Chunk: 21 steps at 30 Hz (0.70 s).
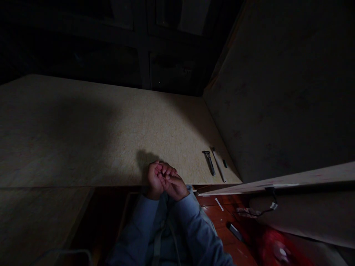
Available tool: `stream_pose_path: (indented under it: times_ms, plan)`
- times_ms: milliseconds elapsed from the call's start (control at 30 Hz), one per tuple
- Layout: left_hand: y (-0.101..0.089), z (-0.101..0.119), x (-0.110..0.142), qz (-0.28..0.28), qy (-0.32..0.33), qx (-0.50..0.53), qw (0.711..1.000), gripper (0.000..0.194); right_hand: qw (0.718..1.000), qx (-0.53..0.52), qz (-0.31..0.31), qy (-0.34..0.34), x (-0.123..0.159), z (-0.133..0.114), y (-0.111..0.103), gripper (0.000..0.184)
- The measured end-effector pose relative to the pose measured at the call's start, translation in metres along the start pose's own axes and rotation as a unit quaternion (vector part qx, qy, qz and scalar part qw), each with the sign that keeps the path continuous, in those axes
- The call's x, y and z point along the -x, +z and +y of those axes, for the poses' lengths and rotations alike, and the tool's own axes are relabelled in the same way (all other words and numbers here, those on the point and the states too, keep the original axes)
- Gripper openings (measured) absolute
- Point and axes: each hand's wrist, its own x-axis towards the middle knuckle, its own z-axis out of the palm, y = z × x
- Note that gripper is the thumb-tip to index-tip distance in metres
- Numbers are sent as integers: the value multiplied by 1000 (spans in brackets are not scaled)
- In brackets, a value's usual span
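My left hand [154, 181] and my right hand [177, 186] meet at the front edge of the pale, marbled tabletop [133, 125]. The fingers of both are curled in and pressed together. In the dim light, whatever lies between them, if anything, is hidden. To the right of my hands lies a dark razor [210, 164] with a T-shaped head. Beside it rests a thin white toothbrush [219, 165] with a dark head. A small dark green piece [225, 163] sits a little farther right, touched by neither hand.
A tall panel [280, 92] bounds the tabletop on the right, and a dark window frame [142, 66] stands behind it. On the reddish floor [212, 214] lie a white strip [219, 204] and a dark object [235, 232]. A black cable [263, 212] hangs near a red bag-like thing [273, 245].
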Motion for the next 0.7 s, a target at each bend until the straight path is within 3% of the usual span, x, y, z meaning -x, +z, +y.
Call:
stream_pose_path:
  times_ms: [367, 700]
  plan:
    - [-3, 0, -1, -14, -5, 1, 1000, 42, 999, 1, 31, -16, 1, 0, 5, 40]
    - [-8, -1, 0, -15, 24, -37, 999, 40, 1000, -9, -10, -4, 0, 0, -3, 32]
